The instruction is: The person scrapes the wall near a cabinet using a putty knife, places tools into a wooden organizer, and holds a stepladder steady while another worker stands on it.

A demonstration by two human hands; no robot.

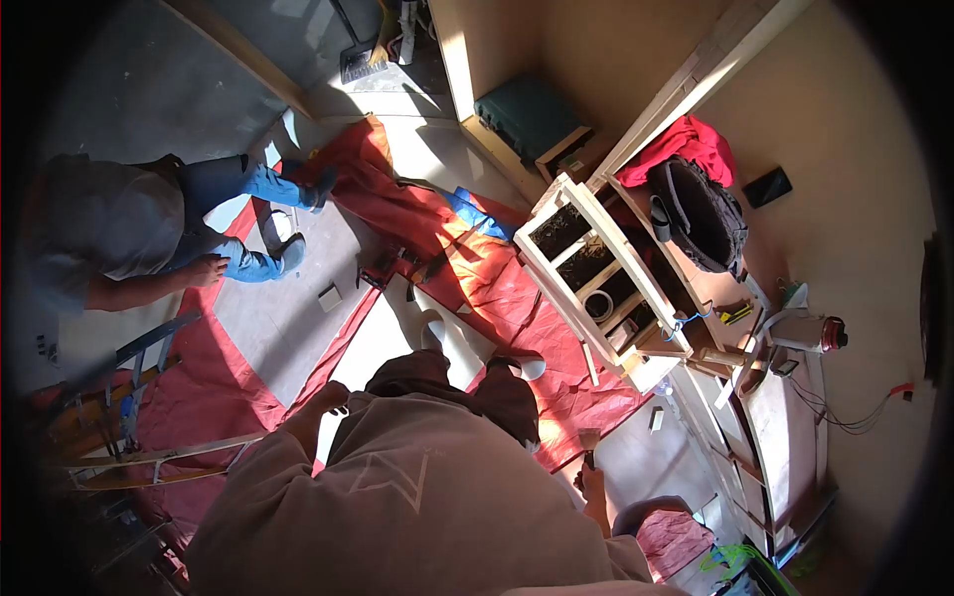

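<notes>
The right hand (593, 481) has its grip closed round a flat, square-bladed scraper (589, 439), below the slatted, pale-wood rack (626, 266). The left hand (330, 398) is curled, to the rack's lower left; whether its grip is clamped on anything, I cannot tell. Creased red tarpaulin (499, 294) spreads left of the rack.

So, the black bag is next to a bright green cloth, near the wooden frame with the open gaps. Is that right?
Almost! The cloth next to the black bag is bright red, not green. The head view shows it, near the wooden frame with the open gaps.
</notes>
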